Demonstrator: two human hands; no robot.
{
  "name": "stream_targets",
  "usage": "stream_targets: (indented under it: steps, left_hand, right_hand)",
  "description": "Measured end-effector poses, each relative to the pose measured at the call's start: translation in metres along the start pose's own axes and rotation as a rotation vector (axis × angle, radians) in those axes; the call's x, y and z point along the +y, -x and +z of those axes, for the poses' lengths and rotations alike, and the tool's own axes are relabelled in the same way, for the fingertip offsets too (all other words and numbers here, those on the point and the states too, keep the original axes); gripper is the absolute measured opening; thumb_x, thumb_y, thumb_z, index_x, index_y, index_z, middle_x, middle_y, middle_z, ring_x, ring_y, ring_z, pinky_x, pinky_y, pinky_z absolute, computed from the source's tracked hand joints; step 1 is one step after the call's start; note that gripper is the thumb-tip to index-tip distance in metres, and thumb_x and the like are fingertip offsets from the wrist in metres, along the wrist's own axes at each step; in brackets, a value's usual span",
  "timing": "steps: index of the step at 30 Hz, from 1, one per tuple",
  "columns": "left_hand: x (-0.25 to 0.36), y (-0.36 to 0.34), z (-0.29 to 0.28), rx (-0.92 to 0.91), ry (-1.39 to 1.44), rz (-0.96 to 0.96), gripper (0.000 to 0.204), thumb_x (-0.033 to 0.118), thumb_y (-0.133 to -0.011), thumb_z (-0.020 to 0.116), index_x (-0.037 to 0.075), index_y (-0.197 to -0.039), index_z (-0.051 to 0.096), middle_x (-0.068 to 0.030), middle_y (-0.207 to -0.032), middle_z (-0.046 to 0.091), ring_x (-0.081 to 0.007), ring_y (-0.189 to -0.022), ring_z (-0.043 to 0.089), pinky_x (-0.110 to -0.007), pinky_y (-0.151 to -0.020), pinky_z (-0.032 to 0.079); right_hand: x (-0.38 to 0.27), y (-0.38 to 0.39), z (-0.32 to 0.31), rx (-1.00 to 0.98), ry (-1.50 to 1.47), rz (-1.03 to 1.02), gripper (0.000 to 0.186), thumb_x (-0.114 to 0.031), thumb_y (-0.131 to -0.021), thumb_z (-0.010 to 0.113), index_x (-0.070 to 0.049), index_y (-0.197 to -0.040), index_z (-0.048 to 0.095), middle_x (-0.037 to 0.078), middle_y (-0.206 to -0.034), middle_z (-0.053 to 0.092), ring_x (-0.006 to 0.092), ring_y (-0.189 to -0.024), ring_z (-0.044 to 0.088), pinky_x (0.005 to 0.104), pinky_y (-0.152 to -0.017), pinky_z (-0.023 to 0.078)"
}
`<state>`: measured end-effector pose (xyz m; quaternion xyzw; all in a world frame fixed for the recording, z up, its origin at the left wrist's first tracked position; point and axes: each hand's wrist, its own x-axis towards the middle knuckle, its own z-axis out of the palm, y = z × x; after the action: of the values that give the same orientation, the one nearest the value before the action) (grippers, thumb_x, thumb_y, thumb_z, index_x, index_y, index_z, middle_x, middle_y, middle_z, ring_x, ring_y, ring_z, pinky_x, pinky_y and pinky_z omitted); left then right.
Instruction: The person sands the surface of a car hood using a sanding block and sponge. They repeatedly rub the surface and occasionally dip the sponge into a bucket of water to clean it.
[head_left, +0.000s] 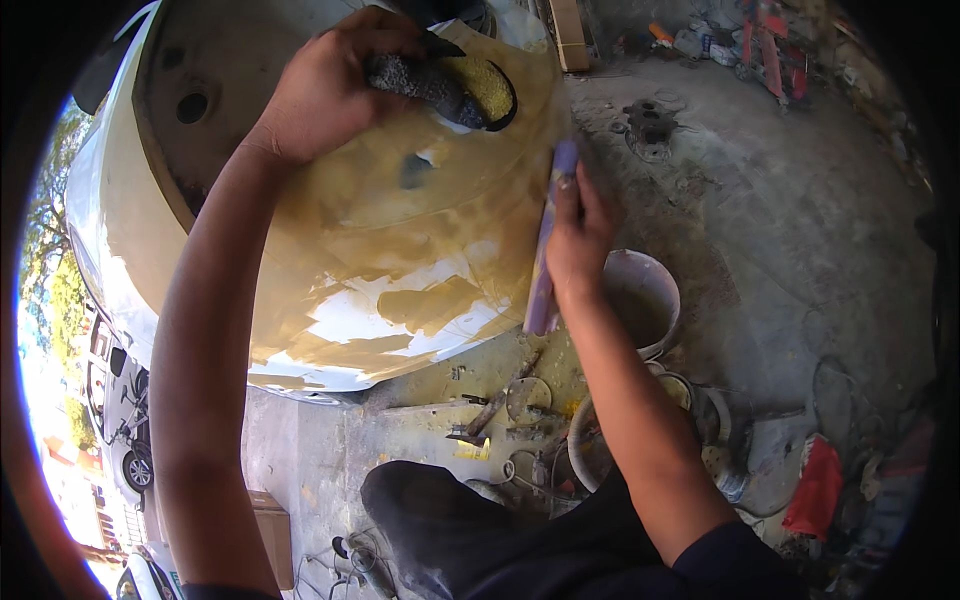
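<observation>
left hand (325,90) presses sponge (440,85); right hand (575,240) grips sanding block (545,260).

The left hand (325,90) covers one end of the dark sanding pad (440,85). Beside the white car panel (300,250), the long purple block (545,250) is partly hidden by the right hand (578,240) (its grip unclear). Floor clutter below the panel is too blurred to identify.

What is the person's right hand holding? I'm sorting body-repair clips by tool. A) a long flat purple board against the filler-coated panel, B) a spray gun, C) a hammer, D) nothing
A: the right hand grips a long purple board laid on the tan-coated car panel.
</observation>
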<state>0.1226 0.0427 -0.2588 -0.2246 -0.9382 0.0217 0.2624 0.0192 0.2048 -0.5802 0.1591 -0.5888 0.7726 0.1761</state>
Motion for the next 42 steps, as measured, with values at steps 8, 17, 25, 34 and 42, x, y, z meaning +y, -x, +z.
stream_targets:
  steps: [8, 17, 25, 34, 42]
  left_hand:
    - [-0.004, -0.001, 0.001, -0.001, -0.048, -0.008, 0.043, 0.016, -0.075, 0.1, 0.003, -0.114, 0.086, -0.0155, -0.128, 0.082, -0.0353, -0.123, 0.076, -0.046, -0.112, 0.059]
    - [-0.002, -0.001, 0.002, 0.0, -0.043, -0.025, 0.045, 0.014, -0.075, 0.1, 0.003, -0.116, 0.086, -0.0161, -0.13, 0.081, -0.0353, -0.123, 0.077, -0.046, -0.112, 0.059]
    - [0.006, 0.003, 0.002, -0.006, -0.018, -0.051, 0.049, 0.012, -0.074, 0.098, 0.003, -0.12, 0.086, -0.017, -0.13, 0.08, -0.0351, -0.124, 0.077, -0.045, -0.112, 0.059]
    - [0.004, 0.0, 0.0, -0.019, -0.021, -0.074, 0.044, 0.011, -0.073, 0.099, 0.001, -0.113, 0.085, -0.0167, -0.128, 0.081, -0.0358, -0.123, 0.076, -0.045, -0.111, 0.059]
    - [0.014, -0.007, -0.001, -0.019, -0.021, -0.067, 0.042, 0.012, -0.075, 0.099, 0.002, -0.114, 0.085, -0.0161, -0.129, 0.082, -0.0361, -0.121, 0.077, -0.046, -0.11, 0.06]
  right_hand:
    - [-0.002, -0.009, 0.001, 0.002, -0.065, 0.063, 0.046, -0.03, -0.115, 0.072, -0.002, -0.151, 0.074, 0.021, -0.128, 0.069, 0.0354, -0.117, 0.065, 0.0467, -0.107, 0.052]
    - [0.002, -0.008, 0.007, 0.024, -0.144, 0.073, 0.049, -0.033, -0.115, 0.074, -0.006, -0.155, 0.071, 0.021, -0.138, 0.066, 0.0364, -0.127, 0.062, 0.0487, -0.117, 0.048]
    - [0.005, -0.011, 0.014, 0.062, 0.016, -0.027, 0.048, -0.037, -0.115, 0.071, -0.009, -0.154, 0.072, 0.021, -0.133, 0.066, 0.0369, -0.124, 0.064, 0.0498, -0.11, 0.051]
    - [-0.015, -0.019, 0.009, 0.011, -0.102, 0.081, 0.047, -0.034, -0.114, 0.073, -0.007, -0.153, 0.074, 0.019, -0.134, 0.069, 0.0374, -0.128, 0.061, 0.0476, -0.115, 0.048]
    - [-0.006, -0.014, 0.012, 0.08, -0.012, -0.099, 0.044, -0.03, -0.114, 0.072, -0.008, -0.152, 0.075, 0.02, -0.132, 0.07, 0.0346, -0.127, 0.063, 0.0464, -0.109, 0.051]
